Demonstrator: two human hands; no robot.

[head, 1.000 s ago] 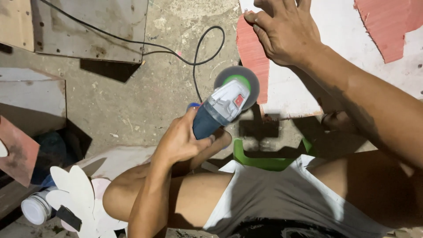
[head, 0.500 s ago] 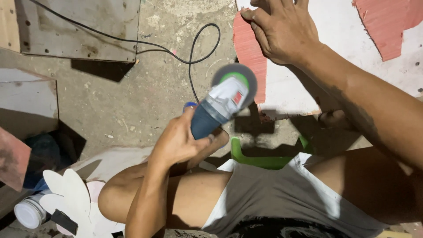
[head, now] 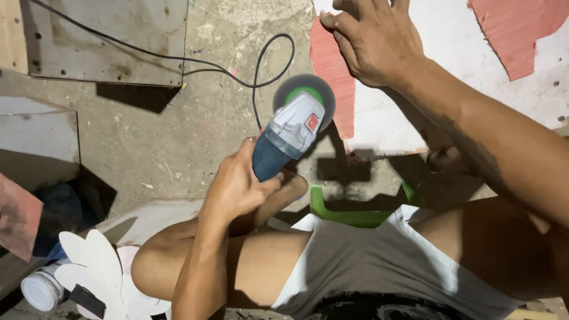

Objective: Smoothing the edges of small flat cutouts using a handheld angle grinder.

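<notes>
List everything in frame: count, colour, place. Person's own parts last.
angle grinder: 1, blue and grey with a green disc guard, centre, held over the concrete floor
power cord: 1, black, running from the top left across the floor and looping to the grinder
painted board: 1, white with red patches, top right
plywood sheet: 1, grey-brown, top left
flower cutouts: a few, white, bottom left
jar: 1, white lid, bottom-left corner
stool: 1, green, under the person
shorts: 1 pair, grey and white, bottom centre
left hand: gripping the grinder body
right hand: pressed flat on the painted board
</notes>
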